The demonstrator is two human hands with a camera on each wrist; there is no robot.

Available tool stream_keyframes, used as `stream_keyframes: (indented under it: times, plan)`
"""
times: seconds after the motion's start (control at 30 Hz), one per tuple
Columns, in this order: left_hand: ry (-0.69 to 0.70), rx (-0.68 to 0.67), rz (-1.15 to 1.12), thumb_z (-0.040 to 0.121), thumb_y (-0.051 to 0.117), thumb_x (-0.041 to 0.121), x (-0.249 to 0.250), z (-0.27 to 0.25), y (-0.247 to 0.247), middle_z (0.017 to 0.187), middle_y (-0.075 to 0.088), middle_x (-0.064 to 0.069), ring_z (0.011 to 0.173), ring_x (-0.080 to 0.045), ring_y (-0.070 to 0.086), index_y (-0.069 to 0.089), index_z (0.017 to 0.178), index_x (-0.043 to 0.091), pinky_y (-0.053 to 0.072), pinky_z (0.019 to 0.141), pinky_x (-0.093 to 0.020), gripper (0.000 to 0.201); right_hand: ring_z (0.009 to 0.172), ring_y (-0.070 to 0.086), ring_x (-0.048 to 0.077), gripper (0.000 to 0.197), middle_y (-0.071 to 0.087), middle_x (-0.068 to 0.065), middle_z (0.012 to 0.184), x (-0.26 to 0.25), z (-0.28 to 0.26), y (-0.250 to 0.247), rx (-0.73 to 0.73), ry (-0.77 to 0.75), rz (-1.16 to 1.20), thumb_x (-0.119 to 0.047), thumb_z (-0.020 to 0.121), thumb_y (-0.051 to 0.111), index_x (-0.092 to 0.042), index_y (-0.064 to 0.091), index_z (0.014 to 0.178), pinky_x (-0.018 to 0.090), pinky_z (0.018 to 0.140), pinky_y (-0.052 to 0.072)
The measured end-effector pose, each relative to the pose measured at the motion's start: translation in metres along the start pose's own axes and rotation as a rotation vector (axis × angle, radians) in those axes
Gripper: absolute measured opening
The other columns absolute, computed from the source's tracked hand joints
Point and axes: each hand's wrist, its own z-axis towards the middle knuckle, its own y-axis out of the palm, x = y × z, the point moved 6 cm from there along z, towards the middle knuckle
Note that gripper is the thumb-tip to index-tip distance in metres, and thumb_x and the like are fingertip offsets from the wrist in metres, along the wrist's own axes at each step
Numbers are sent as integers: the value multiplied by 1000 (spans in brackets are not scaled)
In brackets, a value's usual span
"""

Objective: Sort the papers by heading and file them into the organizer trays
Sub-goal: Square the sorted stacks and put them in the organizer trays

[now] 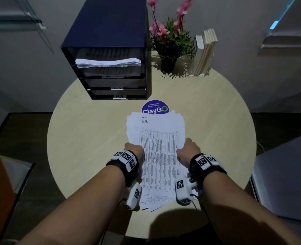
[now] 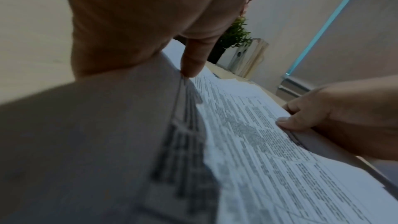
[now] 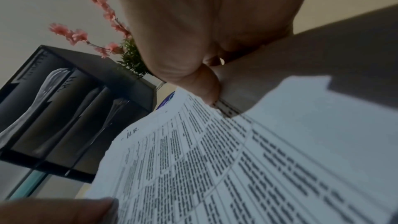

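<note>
A loose stack of printed papers (image 1: 157, 138) lies on the round table, its top sheet headed "H.R." (image 3: 133, 134) and covered with a table of text. My left hand (image 1: 133, 147) grips the stack's left edge, thumb (image 2: 192, 60) on top. On the right edge my right hand (image 1: 188, 147) holds the same stack (image 2: 247, 134), its thumb (image 3: 206, 84) pressing the top sheet (image 3: 215, 168). The dark blue organizer (image 1: 109, 50) stands at the table's back left with several trays. An upper tray holds a pile of sheets (image 1: 107, 61), and the lowest tray carries an "H.R." label (image 1: 120, 96).
A round "ClayGO" sticker (image 1: 155, 107) peeks out beyond the stack. A potted plant with pink flowers (image 1: 169, 41) and a row of books (image 1: 204, 52) stand at the back right. Chairs (image 1: 284, 183) flank the pale round table (image 1: 86, 147).
</note>
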Motion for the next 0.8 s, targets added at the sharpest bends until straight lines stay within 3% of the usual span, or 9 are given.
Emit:
stream_keyframes:
  times: [0.03, 0.1, 0.23, 0.33, 0.37, 0.43, 0.5, 0.67, 0.8]
  plan:
    - [-16, 38, -66, 95, 56, 10, -13, 4, -8, 125, 60, -16, 119, -29, 57, 53, 132, -1, 43, 78, -27, 38, 121, 47, 39, 50, 45, 17, 134, -8, -3, 5, -6, -15, -31, -23, 87, 56, -6, 42, 131, 39, 99, 45]
    - [-29, 78, -3, 93, 55, 9, -32, 13, -23, 116, 62, -19, 106, -35, 60, 52, 128, -4, 45, 74, -31, 37, 126, 38, 39, 53, 36, 15, 138, -21, -9, 16, 1, -55, -70, -25, 87, 55, -10, 40, 136, 41, 101, 41]
    - [8, 150, -119, 95, 51, 11, -55, 14, -42, 83, 51, -6, 78, -25, 51, 48, 110, 5, 38, 71, -30, 16, 128, 39, 34, 61, 34, 12, 145, -46, -17, 32, -11, -149, 58, -20, 90, 55, -16, 31, 145, 38, 99, 43]
    - [107, 179, -233, 92, 51, 6, -63, 7, -59, 88, 55, -3, 83, -23, 53, 49, 110, 11, 40, 73, -29, 19, 77, 61, 25, 55, 62, 17, 106, -52, -20, 36, -42, -126, 274, -16, 89, 56, -21, 33, 138, 24, 60, 47]
    - [135, 190, -299, 91, 50, 1, -66, 4, -66, 95, 58, -4, 89, -23, 54, 51, 111, 12, 39, 75, -29, 23, 74, 61, 26, 54, 64, 16, 99, -53, -21, 34, -28, -112, 304, -18, 88, 58, -23, 35, 136, 23, 57, 46]
    - [185, 221, -430, 88, 49, -5, -69, -4, -83, 104, 60, -4, 96, -24, 56, 53, 113, 16, 41, 81, -30, 33, 106, 59, 30, 55, 58, 13, 119, -56, -21, 27, 65, -108, 222, -27, 84, 63, -23, 43, 135, 32, 84, 48]
    - [213, 232, -591, 85, 49, -11, -71, -8, -99, 109, 64, -4, 102, -26, 59, 57, 120, 18, 43, 87, -33, 46, 131, 40, 33, 65, 43, 10, 139, -57, -18, 22, 133, -87, 56, -34, 80, 66, -24, 43, 140, 38, 106, 34]
    - [137, 160, -456, 87, 56, -6, -87, 3, -117, 121, 63, -11, 111, -32, 58, 53, 130, 11, 45, 101, -43, 46, 130, 36, 38, 55, 32, 17, 142, -43, -21, 16, 161, 134, 8, -25, 88, 58, -8, 39, 138, 41, 106, 34]
    - [65, 120, -257, 88, 56, -3, -101, 12, -100, 111, 63, -15, 95, -30, 57, 56, 113, 9, 46, 87, -35, 28, 128, 41, 40, 44, 37, 23, 140, -57, -26, 31, 105, 91, -23, -23, 96, 49, -1, 42, 134, 40, 103, 36]
